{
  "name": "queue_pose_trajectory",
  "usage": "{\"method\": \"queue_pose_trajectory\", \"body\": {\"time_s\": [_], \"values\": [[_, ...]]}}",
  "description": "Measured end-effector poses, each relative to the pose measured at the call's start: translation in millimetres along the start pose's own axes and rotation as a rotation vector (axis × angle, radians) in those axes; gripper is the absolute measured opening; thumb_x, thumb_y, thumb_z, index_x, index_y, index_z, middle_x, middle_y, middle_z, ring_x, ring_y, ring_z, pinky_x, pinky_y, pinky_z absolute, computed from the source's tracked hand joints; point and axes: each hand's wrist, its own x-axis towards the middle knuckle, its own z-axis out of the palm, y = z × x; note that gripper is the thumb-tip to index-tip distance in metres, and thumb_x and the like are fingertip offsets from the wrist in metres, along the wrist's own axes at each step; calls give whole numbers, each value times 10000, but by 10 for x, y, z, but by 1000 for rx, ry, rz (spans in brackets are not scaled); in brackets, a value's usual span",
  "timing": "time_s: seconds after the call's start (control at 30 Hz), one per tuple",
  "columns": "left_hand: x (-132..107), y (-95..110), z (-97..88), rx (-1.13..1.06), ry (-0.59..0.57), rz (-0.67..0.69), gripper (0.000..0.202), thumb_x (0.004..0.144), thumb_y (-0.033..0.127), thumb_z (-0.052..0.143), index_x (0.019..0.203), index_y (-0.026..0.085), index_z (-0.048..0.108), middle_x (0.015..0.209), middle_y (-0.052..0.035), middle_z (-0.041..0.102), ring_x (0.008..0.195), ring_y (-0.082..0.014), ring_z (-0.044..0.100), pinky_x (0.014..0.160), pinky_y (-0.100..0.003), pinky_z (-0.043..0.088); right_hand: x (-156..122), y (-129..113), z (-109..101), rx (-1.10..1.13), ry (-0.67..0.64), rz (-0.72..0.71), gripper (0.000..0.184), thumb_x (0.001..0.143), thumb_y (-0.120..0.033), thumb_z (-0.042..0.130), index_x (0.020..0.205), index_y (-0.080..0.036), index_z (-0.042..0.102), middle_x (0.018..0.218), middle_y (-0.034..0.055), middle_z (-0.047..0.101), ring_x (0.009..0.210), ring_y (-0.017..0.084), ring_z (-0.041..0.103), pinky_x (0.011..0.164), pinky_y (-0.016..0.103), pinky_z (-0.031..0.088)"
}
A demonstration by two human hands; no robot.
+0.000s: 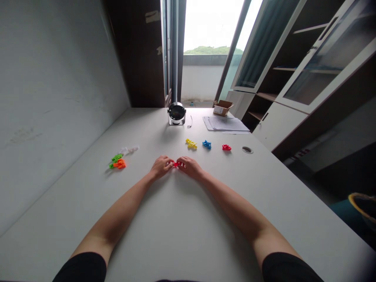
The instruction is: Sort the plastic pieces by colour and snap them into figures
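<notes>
My left hand (161, 166) and my right hand (189, 166) meet at the middle of the white table (182, 227), fingers curled and pinched together on a small red plastic piece (176, 164) held between them. Further back lie a yellow piece (191, 144), a blue piece (206, 145) and another red piece (226, 147) in a row. To the left sit a green piece (116, 158), an orange piece (120, 165) and a pale clear piece (129, 150).
A small round black-and-silver fan (176, 113) stands at the table's far end, with a stack of papers (225, 123) and a small cardboard box (222, 107) to its right. A cable hole (247, 149) is near the right edge. Cabinets (296, 78) stand on the right, a wall on the left.
</notes>
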Motion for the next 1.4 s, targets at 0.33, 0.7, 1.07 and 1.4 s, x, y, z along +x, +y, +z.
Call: {"method": "queue_pose_trajectory", "body": {"time_s": [0.33,0.7,1.07,1.4], "values": [[-19,51,-23,-22,-2,34,213,901,372,574,970,226,713,972,-59,656,982,-219,567,894,-332,453,-9,-9,-11,7,22,7,48,880,-187,647,922,-208,639,864,15,646,800,143,562,743,230,394],[-11,34,-22,-76,21,22,163,882,318,573,913,207,689,942,-51,658,969,-221,565,882,-336,450,-18,-14,-17,-1,35,21,136,922,-260,626,1052,-226,643,920,30,666,781,140,579,735,232,403],[-4,33,-23,-103,20,-5,170,879,305,562,901,195,689,913,-52,655,942,-219,572,824,-322,449,-28,-28,-48,-2,19,27,215,889,-247,646,1101,-228,615,958,20,658,725,120,561,705,222,399],[13,4,-20,-154,8,-29,224,887,324,526,903,188,703,886,-46,656,848,-191,579,750,-286,442,-39,9,-15,-21,27,8,250,882,-201,617,1129,-240,598,977,14,647,708,114,539,687,217,379]]}}
